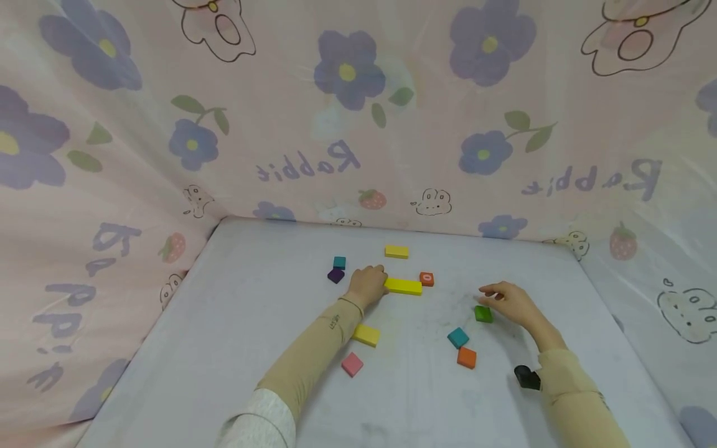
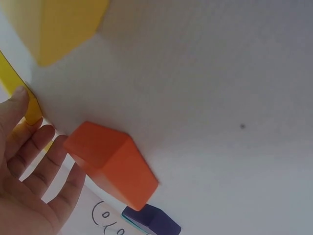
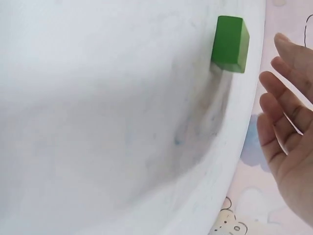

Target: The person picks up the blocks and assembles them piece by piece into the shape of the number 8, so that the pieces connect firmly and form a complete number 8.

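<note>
My left hand (image 1: pixel 367 285) pinches the left end of a long yellow block (image 1: pixel 404 286) lying on the white table. In the left wrist view, the thumb and a finger meet at the end of that yellow block (image 2: pixel 33 108), and an orange block (image 2: pixel 115 161) stands right beside the other fingers. The head view hides this orange block behind the hand and arm. My right hand (image 1: pixel 511 302) hovers, empty and with fingers loosely bent, beside a green block (image 1: pixel 483 314). The right wrist view has the green block (image 3: pixel 230 44) left of the fingertips, apart from them.
A teal block (image 1: pixel 339 262) and a purple block (image 1: pixel 336 275) sit beyond the left hand. Around lie yellow (image 1: pixel 396 252), orange (image 1: pixel 427 279), yellow (image 1: pixel 366 335), pink (image 1: pixel 352 364), teal (image 1: pixel 458 337) and orange (image 1: pixel 467 358) blocks. A black object (image 1: pixel 526 377) is beside the right sleeve.
</note>
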`<control>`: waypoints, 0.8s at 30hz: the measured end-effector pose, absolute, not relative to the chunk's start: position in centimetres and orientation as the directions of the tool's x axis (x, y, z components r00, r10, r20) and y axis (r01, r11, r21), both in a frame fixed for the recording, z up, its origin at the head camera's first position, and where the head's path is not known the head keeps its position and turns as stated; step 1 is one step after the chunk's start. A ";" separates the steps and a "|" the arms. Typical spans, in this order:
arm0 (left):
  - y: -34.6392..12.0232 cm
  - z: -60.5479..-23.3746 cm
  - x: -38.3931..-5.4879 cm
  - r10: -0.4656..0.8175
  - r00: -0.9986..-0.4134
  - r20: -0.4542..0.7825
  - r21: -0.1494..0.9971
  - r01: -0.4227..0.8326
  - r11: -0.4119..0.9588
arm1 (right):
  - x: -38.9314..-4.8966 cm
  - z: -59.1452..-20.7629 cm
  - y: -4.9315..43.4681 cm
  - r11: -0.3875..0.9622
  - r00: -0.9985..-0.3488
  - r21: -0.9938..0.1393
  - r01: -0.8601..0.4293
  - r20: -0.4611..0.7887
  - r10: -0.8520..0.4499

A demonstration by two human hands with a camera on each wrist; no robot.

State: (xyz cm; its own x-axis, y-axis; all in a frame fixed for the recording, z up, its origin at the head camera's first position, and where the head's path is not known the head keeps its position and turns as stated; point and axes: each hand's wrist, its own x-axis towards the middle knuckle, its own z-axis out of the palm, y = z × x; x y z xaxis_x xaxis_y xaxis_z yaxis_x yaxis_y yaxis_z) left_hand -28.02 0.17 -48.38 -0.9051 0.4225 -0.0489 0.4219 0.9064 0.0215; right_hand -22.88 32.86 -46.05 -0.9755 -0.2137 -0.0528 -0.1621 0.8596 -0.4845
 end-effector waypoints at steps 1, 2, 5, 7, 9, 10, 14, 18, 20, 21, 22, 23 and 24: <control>0.2 -48.4 -28.0 0.422 -0.905 -0.049 0.021 0.422 0.907 | -22.7 -46.1 33.0 0.859 -0.975 -0.488 -0.156 -0.061 -0.212; 0.2 -48.4 -28.0 0.422 -0.905 -0.049 0.020 0.421 0.907 | -22.5 -46.1 33.2 0.858 -0.975 -0.490 -0.151 -0.068 -0.210; 0.2 -48.3 -28.1 0.421 -0.906 -0.051 0.021 0.420 0.907 | -22.1 -46.3 33.8 0.859 -0.976 -0.497 -0.124 -0.097 -0.197; 0.2 -48.2 -28.2 0.421 -0.906 -0.049 0.024 0.420 0.907 | -21.8 -46.3 34.1 0.857 -0.975 -0.505 -0.104 -0.118 -0.188; 0.2 -48.2 -28.2 0.422 -0.905 -0.049 0.023 0.422 0.906 | -21.5 -46.4 34.3 0.855 -0.975 -0.512 -0.081 -0.138 -0.175; 0.2 -48.2 -28.2 0.423 -0.905 -0.049 0.024 0.422 0.906 | -21.4 -46.5 34.4 0.853 -0.974 -0.517 -0.071 -0.147 -0.170; 0.2 -48.1 -28.1 0.422 -0.905 -0.052 0.028 0.421 0.907 | -20.8 -46.7 34.7 0.842 -0.972 -0.538 -0.047 -0.169 -0.162; 0.1 -48.1 -28.0 0.423 -0.904 -0.057 0.032 0.421 0.906 | -20.4 -47.1 34.9 0.845 -0.973 -0.532 -0.060 -0.157 -0.168; 0.1 -48.1 -28.0 0.424 -0.904 -0.059 0.033 0.423 0.905 | -20.3 -47.4 35.0 0.848 -0.976 -0.526 -0.064 -0.143 -0.163; 0.1 -48.1 -28.0 0.424 -0.904 -0.060 0.033 0.423 0.906 | -20.3 -47.5 35.0 0.849 -0.977 -0.523 -0.070 -0.135 -0.163; 0.1 -48.1 -28.0 0.424 -0.904 -0.061 0.033 0.423 0.906 | -20.3 -47.6 35.1 0.850 -0.978 -0.522 -0.078 -0.126 -0.167; 0.1 -48.2 -28.1 0.424 -0.904 -0.061 0.030 0.423 0.906 | -20.3 -47.8 35.1 0.849 -0.980 -0.523 -0.077 -0.118 -0.162; 0.1 -48.2 -28.1 0.424 -0.904 -0.060 0.028 0.423 0.906 | -20.3 -47.9 35.1 0.846 -0.981 -0.528 -0.078 -0.110 -0.160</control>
State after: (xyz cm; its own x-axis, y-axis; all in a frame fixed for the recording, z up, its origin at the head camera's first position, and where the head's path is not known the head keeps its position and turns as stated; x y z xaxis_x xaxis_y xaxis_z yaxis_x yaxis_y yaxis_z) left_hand -28.09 0.15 -48.16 -0.9036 0.4241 -0.0597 0.4232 0.9056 0.0278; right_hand -20.28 35.06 -47.91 -0.9810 -0.1596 -0.1099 -0.0784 0.8456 -0.5281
